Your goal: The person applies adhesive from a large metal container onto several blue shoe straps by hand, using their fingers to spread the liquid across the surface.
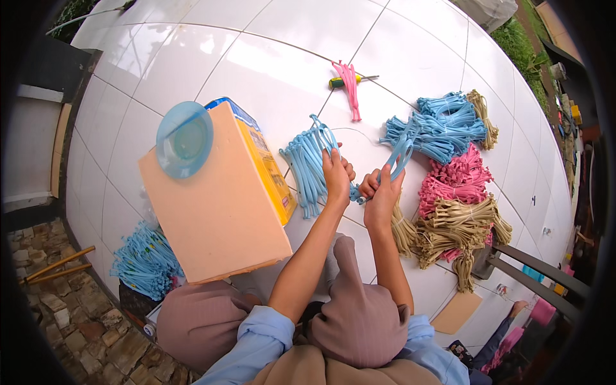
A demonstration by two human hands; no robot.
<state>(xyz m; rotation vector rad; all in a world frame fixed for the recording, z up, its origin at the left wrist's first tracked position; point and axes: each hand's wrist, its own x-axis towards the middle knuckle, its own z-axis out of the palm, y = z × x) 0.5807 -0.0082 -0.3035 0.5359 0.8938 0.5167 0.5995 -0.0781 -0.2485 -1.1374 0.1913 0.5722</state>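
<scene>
My left hand [337, 174] is closed on part of a bundle of light-blue rubbery strips [301, 163], which hangs to its left and fans out over the tiles. Close beside it, my right hand [384, 191] grips a looped light-blue strip [403, 151] that stands up above the fingers. The two hands nearly meet, and a few blue strip ends show between them. A thin string or wire [353, 131] curves over the tiles between the bundle and the right-hand loop. Fingertips of both hands are partly hidden.
Left of me, a peach board [218, 212] rests on a yellow-and-blue box [266, 163], with a blue translucent plate [185, 144] on top. Bundled blue [443, 128], pink [452, 183] and tan strips [455, 228] lie at right. Pink strips [350, 90] cross a screwdriver [337, 83] ahead.
</scene>
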